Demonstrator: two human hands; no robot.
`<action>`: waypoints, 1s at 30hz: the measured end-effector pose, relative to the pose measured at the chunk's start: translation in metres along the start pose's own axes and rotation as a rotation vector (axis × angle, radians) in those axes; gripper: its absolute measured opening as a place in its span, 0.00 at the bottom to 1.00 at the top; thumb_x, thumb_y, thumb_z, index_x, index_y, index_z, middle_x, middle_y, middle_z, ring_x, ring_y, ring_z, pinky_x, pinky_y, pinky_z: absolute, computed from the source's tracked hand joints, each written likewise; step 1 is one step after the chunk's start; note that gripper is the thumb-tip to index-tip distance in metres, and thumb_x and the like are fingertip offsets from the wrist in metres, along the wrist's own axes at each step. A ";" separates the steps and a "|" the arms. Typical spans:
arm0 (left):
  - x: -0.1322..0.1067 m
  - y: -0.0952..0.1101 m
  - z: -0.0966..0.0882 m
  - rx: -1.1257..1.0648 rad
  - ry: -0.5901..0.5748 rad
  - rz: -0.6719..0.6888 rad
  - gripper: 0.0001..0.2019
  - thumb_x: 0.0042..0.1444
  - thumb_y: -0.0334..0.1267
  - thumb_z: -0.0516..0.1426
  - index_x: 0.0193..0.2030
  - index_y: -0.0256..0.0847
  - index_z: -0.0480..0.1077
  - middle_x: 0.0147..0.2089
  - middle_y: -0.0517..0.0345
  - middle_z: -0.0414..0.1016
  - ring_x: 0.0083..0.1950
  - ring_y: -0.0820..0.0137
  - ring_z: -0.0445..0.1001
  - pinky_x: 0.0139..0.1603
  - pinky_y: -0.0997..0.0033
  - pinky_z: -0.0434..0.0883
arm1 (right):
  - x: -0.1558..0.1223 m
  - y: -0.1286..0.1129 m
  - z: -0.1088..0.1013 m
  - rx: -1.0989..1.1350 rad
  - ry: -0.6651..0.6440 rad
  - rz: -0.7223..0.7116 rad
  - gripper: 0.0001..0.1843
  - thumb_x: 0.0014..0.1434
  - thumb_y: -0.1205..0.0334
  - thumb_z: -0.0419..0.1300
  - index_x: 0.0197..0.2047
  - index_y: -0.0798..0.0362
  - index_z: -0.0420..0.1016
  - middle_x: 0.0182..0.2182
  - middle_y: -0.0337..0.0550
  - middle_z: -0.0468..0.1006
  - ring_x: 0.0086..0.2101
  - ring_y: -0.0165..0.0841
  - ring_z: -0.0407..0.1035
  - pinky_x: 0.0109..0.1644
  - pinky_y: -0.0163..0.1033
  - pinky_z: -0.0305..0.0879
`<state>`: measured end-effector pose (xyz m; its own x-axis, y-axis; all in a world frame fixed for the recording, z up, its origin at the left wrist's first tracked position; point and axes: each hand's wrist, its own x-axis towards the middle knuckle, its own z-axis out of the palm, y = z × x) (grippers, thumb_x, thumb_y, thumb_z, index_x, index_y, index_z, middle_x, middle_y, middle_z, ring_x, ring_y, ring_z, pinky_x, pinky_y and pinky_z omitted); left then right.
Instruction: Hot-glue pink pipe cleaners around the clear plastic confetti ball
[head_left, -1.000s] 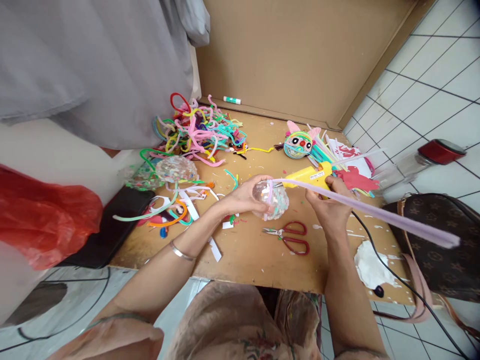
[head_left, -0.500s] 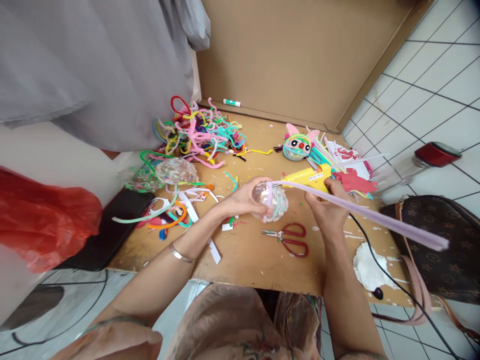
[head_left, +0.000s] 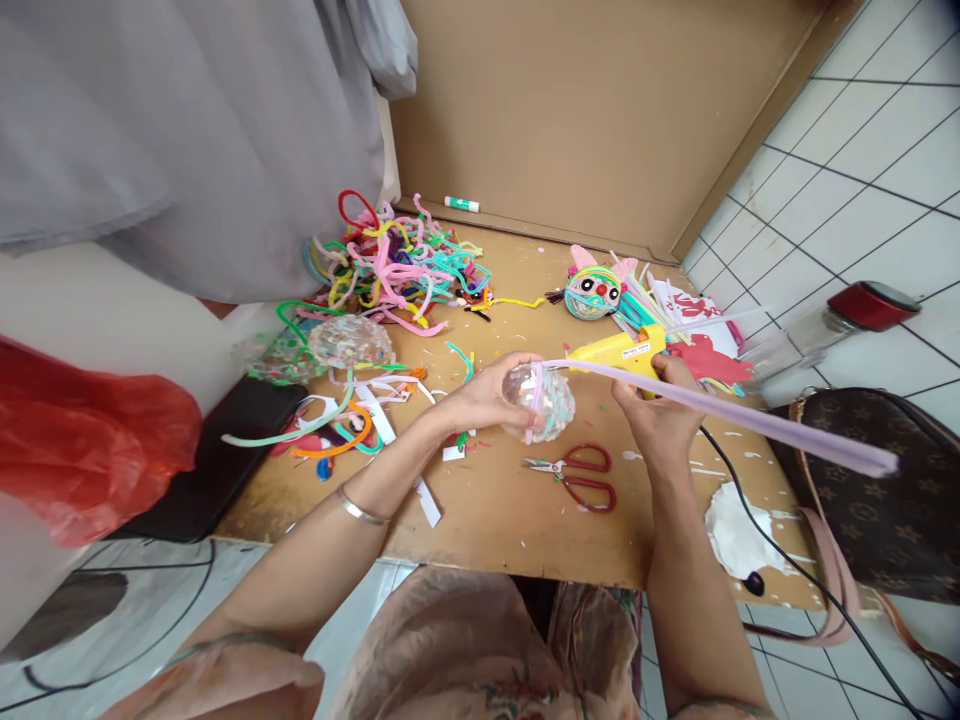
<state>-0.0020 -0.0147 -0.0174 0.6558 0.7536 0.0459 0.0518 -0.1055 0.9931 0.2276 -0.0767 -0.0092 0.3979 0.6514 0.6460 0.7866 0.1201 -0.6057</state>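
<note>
My left hand [head_left: 484, 395] is wrapped round a clear ball with glittery filling [head_left: 546, 405], held just above the wooden board [head_left: 510, 500]. A long lilac pipe cleaner [head_left: 735, 415] starts on top of the ball and sticks out to the right. My right hand [head_left: 660, 410] grips a yellow glue gun [head_left: 615, 352] whose nozzle points left at the ball. Red-handled scissors [head_left: 581, 475] lie on the board right below both hands.
A pile of coloured pipe cleaners [head_left: 397, 265] sits at the back left, a second glitter ball [head_left: 351, 342] beside it. A finished ball with eyes [head_left: 594, 290] and foam pieces lie at the back right. A brown bag [head_left: 877, 480] and a red-lidded jar [head_left: 847, 320] stand right.
Hands, ball and glue gun stay almost where they were. The free end of the lilac pipe cleaner has lifted slightly.
</note>
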 end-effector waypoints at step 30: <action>-0.001 0.000 0.002 0.085 0.097 -0.018 0.42 0.36 0.41 0.69 0.61 0.39 0.63 0.54 0.49 0.72 0.55 0.58 0.71 0.57 0.58 0.69 | 0.004 0.028 0.011 -0.720 -0.464 0.279 0.27 0.55 0.42 0.58 0.41 0.61 0.77 0.41 0.61 0.77 0.41 0.49 0.73 0.44 0.47 0.66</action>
<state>-0.0006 -0.0168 -0.0179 0.5785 0.8146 0.0426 0.1293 -0.1431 0.9812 0.2464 -0.0627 -0.0290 0.5113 0.8421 0.1719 0.8571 -0.4849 -0.1739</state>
